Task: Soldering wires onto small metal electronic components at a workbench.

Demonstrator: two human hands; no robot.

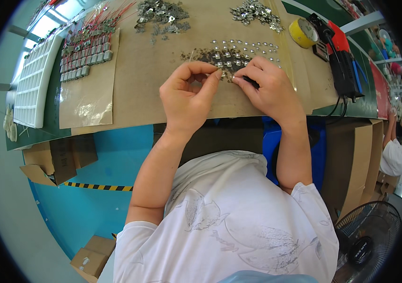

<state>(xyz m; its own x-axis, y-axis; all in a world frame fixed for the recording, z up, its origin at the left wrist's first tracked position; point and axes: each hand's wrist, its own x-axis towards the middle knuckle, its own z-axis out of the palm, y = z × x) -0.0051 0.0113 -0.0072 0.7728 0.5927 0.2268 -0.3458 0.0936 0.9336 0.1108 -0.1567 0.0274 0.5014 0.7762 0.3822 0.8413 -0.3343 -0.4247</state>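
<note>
My left hand [187, 96] is over the brown-papered bench, its thumb and forefinger pinched together. What lies between those fingertips is too small to make out. Close beside it, my right hand [271, 89] closes on a slim dark tool [252, 82], mostly hidden by the fingers, its light tip pointing towards my left fingertips. Just beyond both hands, small shiny metal pieces [228, 55] stand in rows on a darkened, spotted patch of paper [203, 54]. A loose heap of flat metal pieces [162, 16] and another of shinier pieces [256, 12] lie farther back.
Red-wired small parts [85, 60] stand in rows at the left, near a white compartment tray [38, 80]. Yellow tape [303, 33] and a black device with a cable [344, 73] are at the right. Below are cardboard boxes [62, 160] and a fan [366, 245].
</note>
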